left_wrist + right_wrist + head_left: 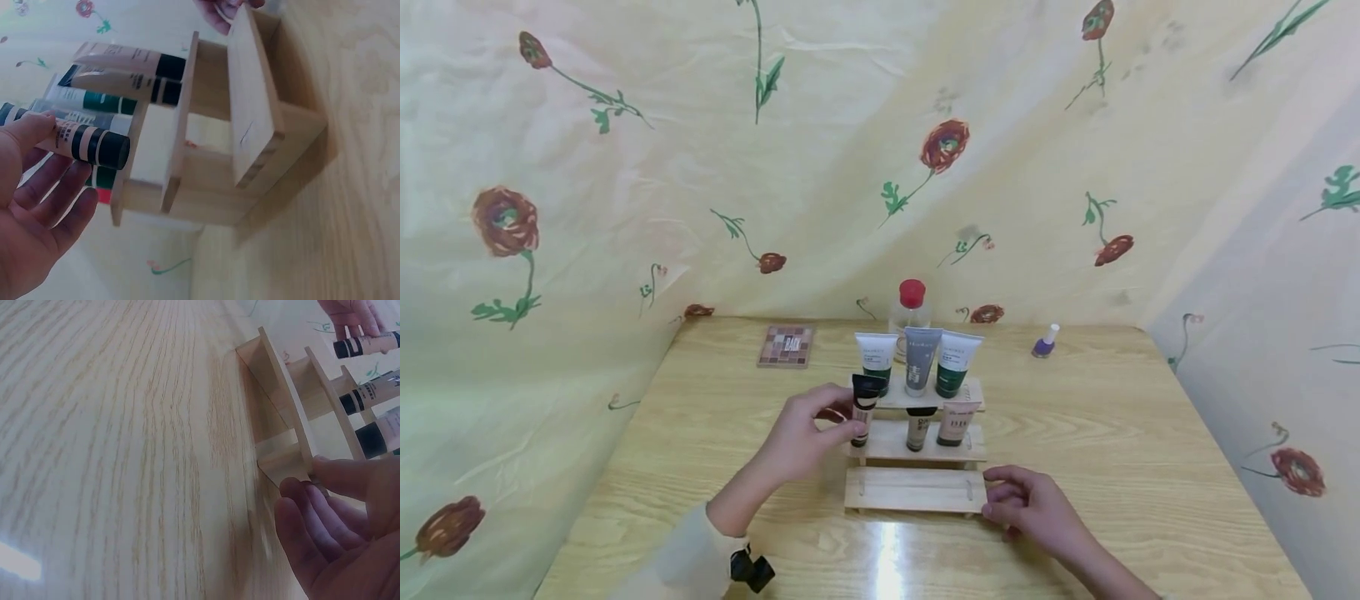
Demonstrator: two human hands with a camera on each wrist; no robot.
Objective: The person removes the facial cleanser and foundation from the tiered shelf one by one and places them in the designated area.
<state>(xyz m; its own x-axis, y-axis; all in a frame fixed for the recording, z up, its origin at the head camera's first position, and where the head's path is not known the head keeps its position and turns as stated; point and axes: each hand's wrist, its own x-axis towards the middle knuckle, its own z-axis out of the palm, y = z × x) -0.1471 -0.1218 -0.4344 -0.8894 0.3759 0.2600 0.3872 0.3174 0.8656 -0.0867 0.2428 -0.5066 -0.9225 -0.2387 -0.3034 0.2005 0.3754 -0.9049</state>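
Note:
My left hand (808,429) pinches a small cosmetic tube (862,417) with black ends and a beige middle between thumb and fingers. It holds the tube nearly upright at the left end of the middle step of a wooden tiered rack (917,490). In the left wrist view, the tube (94,142) is seen apart from the step's edge. My right hand (1033,508) grips the right end of the lowest step with curled fingers. On the middle step stand a beige tube (918,429) with a black top and a pink tube (957,425).
On the top step stand two white-and-green tubes (955,364) and a grey tube (919,360). Behind them is a clear bottle with a red cap (912,293). An eyeshadow palette (786,346) lies at back left, purple nail polish (1045,342) at back right. Floral cloth hangs behind.

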